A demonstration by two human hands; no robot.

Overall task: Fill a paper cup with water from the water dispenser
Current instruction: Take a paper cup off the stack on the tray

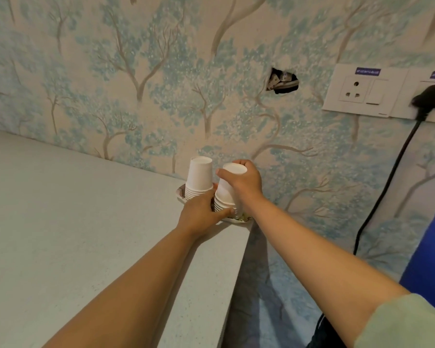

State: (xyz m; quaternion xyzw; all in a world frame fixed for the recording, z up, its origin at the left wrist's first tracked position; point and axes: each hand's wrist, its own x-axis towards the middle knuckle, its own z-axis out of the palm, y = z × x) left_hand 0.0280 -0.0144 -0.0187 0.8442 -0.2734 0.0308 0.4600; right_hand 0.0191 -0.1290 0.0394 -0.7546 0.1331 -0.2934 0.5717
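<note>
Two upside-down stacks of white paper cups stand on a small plate (239,220) at the counter's far right corner. The left stack (199,178) is untouched. My right hand (244,182) grips the top cup (226,188) of the right stack from above and the side. My left hand (202,213) is wrapped around the lower rims of that right stack (220,205), holding it down. The water dispenser is only partly visible as a blue shape (430,252) at the right edge.
The pale speckled counter (86,234) ends in a right edge just past the plate. On the patterned wall are a hole (283,81), a white socket panel (362,90), and a black plug (428,100) with its cable hanging down.
</note>
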